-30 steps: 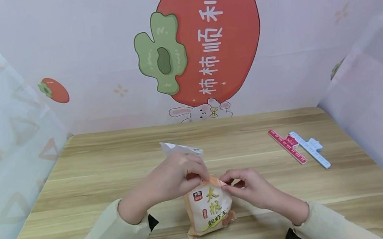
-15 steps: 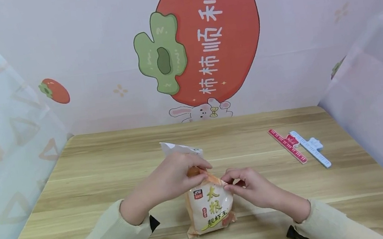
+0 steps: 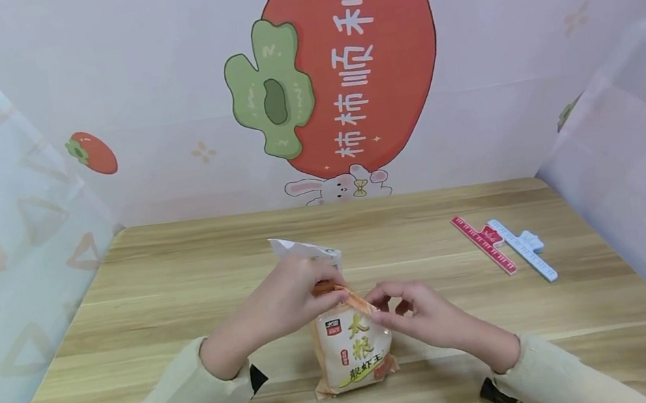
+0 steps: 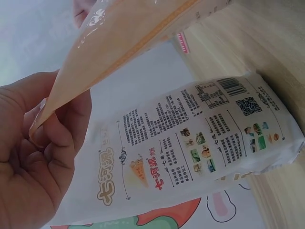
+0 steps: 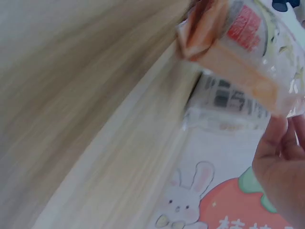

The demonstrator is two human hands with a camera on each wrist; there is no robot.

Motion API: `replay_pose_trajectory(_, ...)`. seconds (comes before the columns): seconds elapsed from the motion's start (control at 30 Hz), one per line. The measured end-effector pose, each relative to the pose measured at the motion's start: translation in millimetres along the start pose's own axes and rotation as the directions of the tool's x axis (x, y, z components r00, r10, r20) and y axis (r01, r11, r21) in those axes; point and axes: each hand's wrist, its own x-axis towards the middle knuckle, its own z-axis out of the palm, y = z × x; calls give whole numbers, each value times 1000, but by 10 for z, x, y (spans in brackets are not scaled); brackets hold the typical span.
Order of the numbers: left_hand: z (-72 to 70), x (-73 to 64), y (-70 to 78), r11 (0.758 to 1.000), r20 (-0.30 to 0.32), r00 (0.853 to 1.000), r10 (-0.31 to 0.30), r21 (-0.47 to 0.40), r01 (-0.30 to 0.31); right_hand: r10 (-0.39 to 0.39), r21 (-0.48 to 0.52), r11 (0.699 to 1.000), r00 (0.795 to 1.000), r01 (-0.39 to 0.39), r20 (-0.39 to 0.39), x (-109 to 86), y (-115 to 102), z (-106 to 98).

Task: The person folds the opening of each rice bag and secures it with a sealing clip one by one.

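An orange-edged plastic bag of rice (image 3: 358, 351) stands upright near the front of the table, its printed front towards me. My left hand (image 3: 287, 297) pinches the left end of its orange top edge between thumb and fingers; the left wrist view shows the orange film (image 4: 119, 43) caught there. At the right end of that edge, my right hand (image 3: 424, 314) pinches the top corner with thumb and fingertips. Behind stands a white printed bag (image 3: 308, 250), mostly hidden by my left hand in the head view. Its printed back panel (image 4: 190, 143) faces the left wrist camera.
To the right lie a red bag clip (image 3: 484, 244) and a light blue bag clip (image 3: 522, 249), side by side. The wooden table (image 3: 183, 262) ends at a patterned cloth backdrop (image 3: 172, 99), with cloth on both sides.
Both hands stay at the bag's top edge. My left fingers spread slightly, then close up again, and the orange edge shows more between the hands. The white bag and clips stay put.
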Motion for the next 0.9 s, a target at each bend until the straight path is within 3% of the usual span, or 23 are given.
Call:
replay_pose_trajectory(0.2,-2,-16,15,1000,-9,1000,2,-15,-3,-44,-11,999,993,43,-109,144,-134,67)
replay_pose_trajectory(0.5,-18,-5,54,1000,23,1000,-10,-25,10,-209,-127,974,964,189,-167,198,-216,123)
replay_pose_trajectory(0.73,-10,77,103,1000,104,994,-26,21,24,-210,-107,975,964,194,-163,153,-241,120)
replay_pose_trajectory(0.9,-20,82,121,999,99,995,-12,47,8,-217,-162,968,964,192,-155,129,-253,96)
